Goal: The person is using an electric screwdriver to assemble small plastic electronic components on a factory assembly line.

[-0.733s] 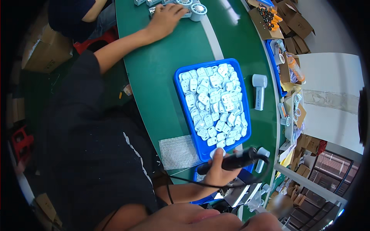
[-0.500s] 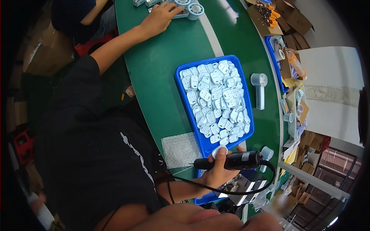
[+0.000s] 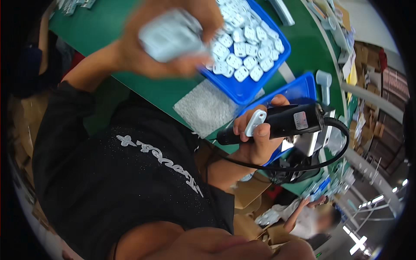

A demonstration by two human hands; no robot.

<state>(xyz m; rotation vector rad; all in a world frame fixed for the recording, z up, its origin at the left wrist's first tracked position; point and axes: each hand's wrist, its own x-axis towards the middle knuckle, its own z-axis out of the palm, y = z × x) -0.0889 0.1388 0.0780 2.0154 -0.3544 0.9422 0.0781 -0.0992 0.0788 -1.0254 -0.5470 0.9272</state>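
head view: left hand (image 3: 136, 56) fingers curled round a blurred pale-blue part (image 3: 171, 34). right hand (image 3: 259, 145) fingers wrap a black corded tool (image 3: 281, 123), thumb pinching a white plate (image 3: 256, 121). blue tray (image 3: 237, 91) of similar plates (image 3: 239, 50) just right of left fingers.

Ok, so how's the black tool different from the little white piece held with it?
The black tool is long and thick; the white piece is small and flattish. The tool is dark with a pale label, while the piece is light-coloured. The tool has a cable; the piece shows none. Both are in the right grip.
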